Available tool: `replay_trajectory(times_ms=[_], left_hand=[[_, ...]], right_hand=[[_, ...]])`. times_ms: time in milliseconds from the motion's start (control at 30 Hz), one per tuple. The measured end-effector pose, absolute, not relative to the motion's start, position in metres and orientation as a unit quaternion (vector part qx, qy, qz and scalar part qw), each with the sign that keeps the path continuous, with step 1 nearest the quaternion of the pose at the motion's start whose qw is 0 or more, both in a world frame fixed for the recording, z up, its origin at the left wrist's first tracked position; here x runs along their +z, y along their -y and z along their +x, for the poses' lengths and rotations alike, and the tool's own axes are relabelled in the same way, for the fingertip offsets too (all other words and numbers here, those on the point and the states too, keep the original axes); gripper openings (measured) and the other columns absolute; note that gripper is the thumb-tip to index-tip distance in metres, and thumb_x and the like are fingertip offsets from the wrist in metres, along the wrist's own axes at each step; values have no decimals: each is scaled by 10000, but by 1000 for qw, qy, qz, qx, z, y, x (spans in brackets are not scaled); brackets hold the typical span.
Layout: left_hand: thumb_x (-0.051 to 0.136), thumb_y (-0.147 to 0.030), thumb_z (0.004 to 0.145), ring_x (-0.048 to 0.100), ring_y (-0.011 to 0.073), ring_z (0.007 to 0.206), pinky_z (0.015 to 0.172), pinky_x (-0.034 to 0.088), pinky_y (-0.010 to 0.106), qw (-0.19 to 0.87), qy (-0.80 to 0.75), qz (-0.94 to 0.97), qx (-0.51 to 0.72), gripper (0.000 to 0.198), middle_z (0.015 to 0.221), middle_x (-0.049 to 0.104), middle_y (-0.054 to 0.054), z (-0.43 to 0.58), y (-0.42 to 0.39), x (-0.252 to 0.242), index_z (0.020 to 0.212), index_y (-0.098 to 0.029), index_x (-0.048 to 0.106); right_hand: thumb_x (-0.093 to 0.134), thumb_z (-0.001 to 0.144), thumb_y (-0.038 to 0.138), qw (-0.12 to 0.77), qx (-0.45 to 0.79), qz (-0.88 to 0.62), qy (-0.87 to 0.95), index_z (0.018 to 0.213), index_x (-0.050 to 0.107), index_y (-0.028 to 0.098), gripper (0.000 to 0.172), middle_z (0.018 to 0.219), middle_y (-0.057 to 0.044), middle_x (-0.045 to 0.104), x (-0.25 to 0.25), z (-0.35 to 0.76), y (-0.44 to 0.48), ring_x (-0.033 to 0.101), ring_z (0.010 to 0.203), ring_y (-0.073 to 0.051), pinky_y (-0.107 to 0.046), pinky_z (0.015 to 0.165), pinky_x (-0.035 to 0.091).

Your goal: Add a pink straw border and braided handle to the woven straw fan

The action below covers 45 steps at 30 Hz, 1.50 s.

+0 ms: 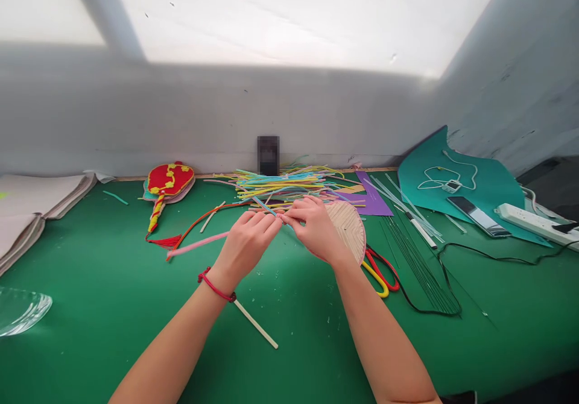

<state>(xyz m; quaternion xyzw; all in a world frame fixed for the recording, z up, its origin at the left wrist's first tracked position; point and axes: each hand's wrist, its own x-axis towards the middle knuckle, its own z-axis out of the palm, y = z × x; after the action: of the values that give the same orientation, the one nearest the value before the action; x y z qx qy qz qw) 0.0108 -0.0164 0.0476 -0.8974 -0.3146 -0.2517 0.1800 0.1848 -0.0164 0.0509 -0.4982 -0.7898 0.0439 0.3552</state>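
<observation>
My left hand point(246, 241) and my right hand point(314, 223) meet above the middle of the table, fingers pinched. Between their fingertips passes a light-blue pipe cleaner point(263, 205), gripped by both. A pink pipe cleaner point(201, 244) sticks out leftward from beside my left hand; whether that hand grips it I cannot tell. Partly covered by my right hand lies a round cream disc point(348, 226) with a pink edge. Behind the hands is a pile of pastel pipe cleaners point(284, 184). A cream strip point(256, 324) lies under my left wrist.
A red and yellow fan-shaped piece point(169, 181) with a tassel lies at the back left. On the right are scissors point(382, 271), thin dark wires point(420, 265), a black cable point(446, 271), a phone point(479, 216) and a power strip point(534, 223). A clear bowl point(25, 310) stands left.
</observation>
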Motion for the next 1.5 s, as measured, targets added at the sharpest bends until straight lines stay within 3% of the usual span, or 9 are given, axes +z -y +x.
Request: replay_trajectory(times_ms=[200,367,533,667,767,867,1067,1367,1500], left_hand=[[377,-116,923,597,173,911,838,446,333,83,275,-916,-281,204,989,660,51,3,9,52,924,-186,568],[373,-189,940,609,174,922,798,484,316,-58,360,-864,-346,191,986,659,58,-2,4,53,1013,-184,549],[424,-180,910,524,198,1163,1038,359,423,-102,347,-882,-302,314,1243,585,68,-1,0,50,1219,-204,472],[406,-248,931,620,178,978,876,481,336,-139,357,-880,-280,213,1086,659,41,6,2,41,1089,-207,544],[346,-215,950,645,158,842,681,502,252,-84,383,-882,-262,238,1048,662,49,11,10,39,1105,-202,526],[341,-93,917,629,152,760,572,454,225,61,384,-898,-206,257,932,650,52,13,18,46,1072,-176,528],[379,-42,881,577,183,733,628,426,299,213,326,-906,-164,238,837,619,47,1,18,61,942,-165,573],[394,-53,889,574,162,821,863,401,349,122,281,-929,-207,252,835,653,10,-10,1,54,922,-194,601],[396,-123,920,575,145,832,867,398,321,-2,272,-933,-237,227,822,659,-6,-12,-4,52,895,-204,606]], right_hand=[[508,856,106,316,99,-428,841,653,616,203,251,682,16,606,51,178,18,477,718,-133,-331,891,358],[524,896,236,343,113,-442,821,639,610,195,273,657,10,571,55,180,20,462,711,-135,-323,852,363],[516,903,336,375,166,-426,806,689,643,198,285,674,-2,574,59,185,22,480,752,-147,-305,780,377],[491,911,367,404,174,-440,783,686,660,195,330,655,-3,530,62,187,22,476,717,-143,-291,720,375],[491,914,331,416,142,-463,770,664,652,192,328,660,-4,536,61,189,20,480,717,-142,-296,739,372],[491,915,283,392,71,-490,776,672,650,201,302,655,-1,542,57,188,19,465,733,-148,-314,804,363],[507,895,190,314,7,-474,823,654,623,195,267,689,6,589,52,183,20,475,721,-135,-344,936,312],[527,887,199,257,11,-439,861,626,615,180,276,633,6,572,53,184,22,450,693,-134,-331,903,338],[523,874,141,246,35,-411,877,680,649,186,235,643,7,577,55,184,25,459,711,-134,-321,864,352]])
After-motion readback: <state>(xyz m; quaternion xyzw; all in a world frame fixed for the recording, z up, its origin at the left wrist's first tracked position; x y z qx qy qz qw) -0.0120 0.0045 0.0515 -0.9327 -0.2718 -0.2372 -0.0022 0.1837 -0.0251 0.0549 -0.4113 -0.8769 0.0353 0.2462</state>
